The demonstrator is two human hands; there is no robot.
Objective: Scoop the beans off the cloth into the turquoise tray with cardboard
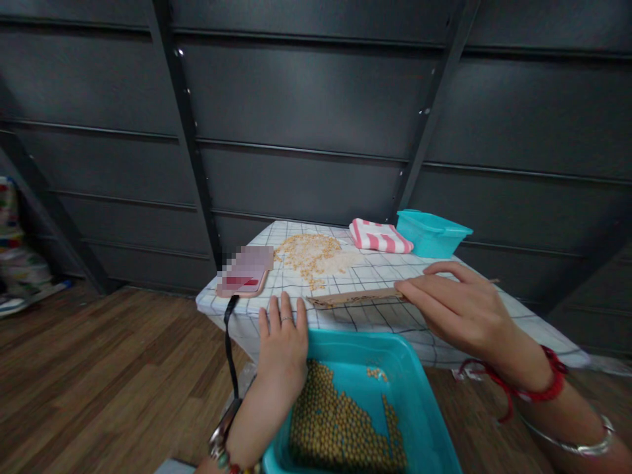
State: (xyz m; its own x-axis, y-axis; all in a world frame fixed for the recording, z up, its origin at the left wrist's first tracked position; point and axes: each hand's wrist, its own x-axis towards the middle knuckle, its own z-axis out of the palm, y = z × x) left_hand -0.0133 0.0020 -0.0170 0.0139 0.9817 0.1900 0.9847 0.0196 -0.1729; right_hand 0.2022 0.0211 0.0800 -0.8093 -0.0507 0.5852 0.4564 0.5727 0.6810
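Observation:
My left hand (282, 339) lies flat on the near edge of the checked tablecloth (444, 303), fingers stretched out, just above the rim of a teal tub (419, 388) that holds many yellow beans (340, 428). My right hand (457, 306) grips the right end of a long flat cardboard strip (353, 298) that lies across the cloth. A heap of pale grains and beans (311, 253) is spread on the cloth beyond the strip.
A phone (245, 271) with a black cable (230, 349) sits at the table's left corner. A folded red-and-white striped cloth (380, 236) and a lidded teal box (430, 232) stand at the back. Dark metal panels rise behind; wooden floor lies to the left.

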